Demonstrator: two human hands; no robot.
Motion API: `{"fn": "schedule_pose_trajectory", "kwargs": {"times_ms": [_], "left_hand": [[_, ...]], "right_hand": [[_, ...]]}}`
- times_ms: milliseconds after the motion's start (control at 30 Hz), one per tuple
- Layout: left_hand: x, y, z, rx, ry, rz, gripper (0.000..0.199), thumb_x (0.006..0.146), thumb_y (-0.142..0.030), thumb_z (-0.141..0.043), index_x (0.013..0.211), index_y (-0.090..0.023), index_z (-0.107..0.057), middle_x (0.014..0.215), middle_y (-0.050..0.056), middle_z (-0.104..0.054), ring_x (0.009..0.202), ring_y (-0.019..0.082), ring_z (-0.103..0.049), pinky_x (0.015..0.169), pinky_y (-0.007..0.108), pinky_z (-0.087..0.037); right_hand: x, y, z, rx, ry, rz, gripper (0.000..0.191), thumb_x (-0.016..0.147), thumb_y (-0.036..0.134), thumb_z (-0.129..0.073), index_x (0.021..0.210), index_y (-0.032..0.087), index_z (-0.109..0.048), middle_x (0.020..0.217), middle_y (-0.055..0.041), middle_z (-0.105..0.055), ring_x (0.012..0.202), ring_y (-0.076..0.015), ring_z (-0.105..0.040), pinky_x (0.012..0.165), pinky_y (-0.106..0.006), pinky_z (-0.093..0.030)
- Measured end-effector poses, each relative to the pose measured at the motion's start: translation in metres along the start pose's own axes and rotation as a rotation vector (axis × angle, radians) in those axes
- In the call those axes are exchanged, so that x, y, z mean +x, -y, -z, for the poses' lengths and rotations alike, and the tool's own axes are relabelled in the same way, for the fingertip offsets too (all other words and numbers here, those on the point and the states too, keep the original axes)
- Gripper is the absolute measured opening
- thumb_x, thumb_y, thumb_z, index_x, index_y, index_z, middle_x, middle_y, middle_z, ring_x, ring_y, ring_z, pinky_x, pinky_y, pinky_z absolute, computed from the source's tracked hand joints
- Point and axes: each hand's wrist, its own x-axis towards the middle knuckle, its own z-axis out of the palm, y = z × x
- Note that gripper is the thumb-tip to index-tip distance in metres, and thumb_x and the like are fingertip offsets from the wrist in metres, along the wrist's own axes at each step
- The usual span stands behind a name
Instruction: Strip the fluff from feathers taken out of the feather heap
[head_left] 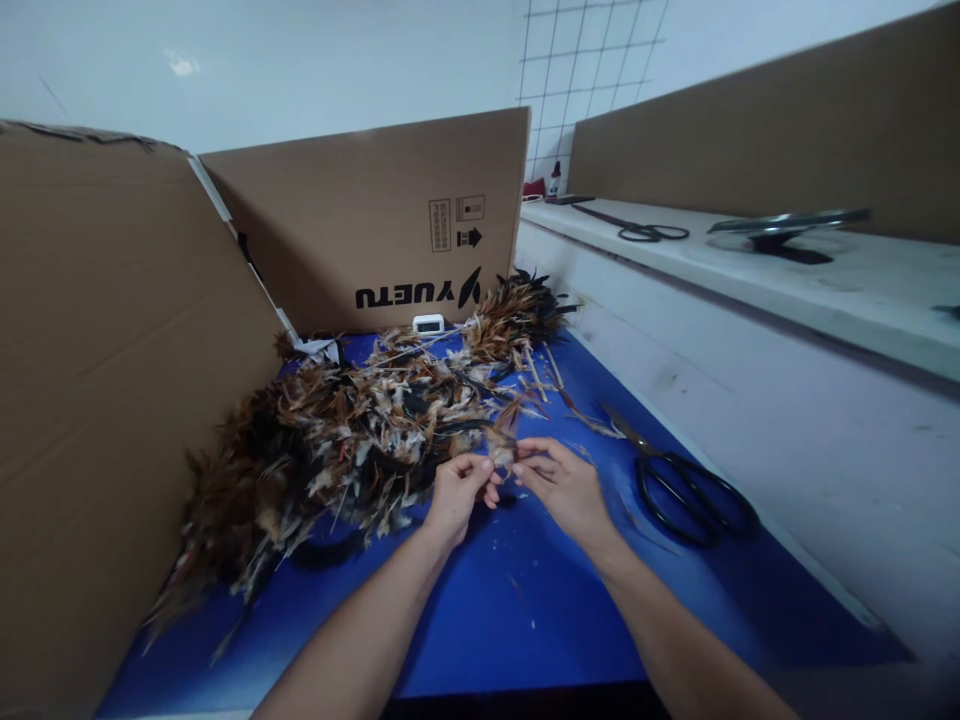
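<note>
My left hand [461, 492] and my right hand [559, 484] meet over the blue tabletop [525, 600]. Between their fingertips is a small brown and whitish feather [504, 440], blurred at its edges. Both hands pinch it, thumbs against fingers. A large heap of brown, black and white feathers [360, 410] spreads to the left and beyond my hands. To the right of my right hand lie scissors [686, 495] with big black handles, their blades pointing away from me. A bundle of brown and black feathers [517, 315] sits at the far end.
Cardboard walls [367, 220] stand at the left and back. A small white digital display [428, 324] is by the back wall. On the white ledge [705, 235] at right lie another pair of scissors [637, 228] and a round metallic object [787, 222]. Thin sticks [536, 375] lie near the bundle.
</note>
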Motion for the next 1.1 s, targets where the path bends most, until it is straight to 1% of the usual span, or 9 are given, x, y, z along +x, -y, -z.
{"fn": "schedule_pose_trajectory", "kwargs": {"times_ms": [133, 233, 333, 533, 667, 900, 1100], "left_hand": [[-0.001, -0.002, -0.001, 0.021, 0.016, 0.015, 0.032, 0.068, -0.041, -0.070, 0.067, -0.010, -0.063, 0.058, 0.003, -0.062, 0.041, 0.007, -0.050, 0.042, 0.020, -0.042], [-0.002, -0.003, -0.002, 0.043, 0.027, 0.028, 0.033, 0.067, -0.041, -0.070, 0.065, -0.009, -0.063, 0.055, 0.003, -0.061, 0.041, 0.007, -0.050, 0.041, 0.020, -0.041], [-0.003, -0.004, -0.003, 0.054, 0.034, 0.036, 0.034, 0.067, -0.041, -0.071, 0.064, -0.009, -0.063, 0.052, 0.003, -0.060, 0.040, 0.008, -0.050, 0.041, 0.020, -0.041], [-0.003, -0.004, -0.004, 0.069, 0.029, 0.048, 0.035, 0.065, -0.042, -0.072, 0.065, -0.009, -0.064, 0.054, 0.004, -0.061, 0.040, 0.008, -0.051, 0.042, 0.021, -0.042], [-0.004, -0.006, -0.004, 0.087, 0.058, 0.057, 0.035, 0.066, -0.042, -0.071, 0.063, -0.008, -0.064, 0.049, 0.003, -0.059, 0.039, 0.008, -0.050, 0.042, 0.021, -0.042], [-0.004, -0.004, -0.004, 0.098, 0.062, 0.071, 0.034, 0.065, -0.041, -0.071, 0.066, -0.008, -0.065, 0.056, 0.004, -0.062, 0.043, 0.009, -0.053, 0.046, 0.021, -0.045], [-0.002, -0.003, -0.005, 0.135, 0.047, 0.079, 0.034, 0.065, -0.043, -0.071, 0.064, -0.009, -0.065, 0.050, 0.003, -0.060, 0.041, 0.009, -0.052, 0.044, 0.022, -0.044]], "right_hand": [[0.000, -0.001, 0.000, -0.004, -0.017, 0.033, 0.028, 0.068, 0.026, -0.069, 0.093, 0.019, -0.058, 0.084, -0.0040, -0.065, 0.072, -0.0157, -0.065, 0.072, -0.032, -0.054], [0.001, -0.004, 0.000, -0.016, -0.060, 0.071, 0.028, 0.069, 0.026, -0.069, 0.094, 0.019, -0.059, 0.083, -0.0036, -0.064, 0.074, -0.0159, -0.064, 0.072, -0.032, -0.054], [0.000, -0.007, -0.001, -0.048, -0.078, 0.126, 0.027, 0.071, 0.026, -0.067, 0.097, 0.020, -0.060, 0.083, -0.0035, -0.062, 0.076, -0.0158, -0.064, 0.073, -0.031, -0.054], [-0.004, -0.004, -0.005, -0.198, -0.091, 0.267, 0.020, 0.077, 0.026, -0.061, 0.097, 0.021, -0.061, 0.087, -0.0032, -0.060, 0.075, -0.0145, -0.062, 0.071, -0.029, -0.054], [-0.006, 0.000, -0.007, -0.287, -0.119, 0.331, 0.017, 0.079, 0.025, -0.058, 0.096, 0.022, -0.061, 0.089, -0.0032, -0.060, 0.076, -0.0147, -0.062, 0.070, -0.030, -0.055], [-0.010, 0.003, -0.010, -0.341, -0.143, 0.368, 0.017, 0.080, 0.026, -0.055, 0.097, 0.025, -0.062, 0.088, -0.0038, -0.060, 0.080, -0.0177, -0.061, 0.072, -0.033, -0.056], [-0.011, 0.006, -0.014, -0.345, -0.148, 0.354, 0.016, 0.081, 0.024, -0.055, 0.095, 0.026, -0.061, 0.087, -0.0047, -0.059, 0.078, -0.0177, -0.061, 0.072, -0.035, -0.057]]}}
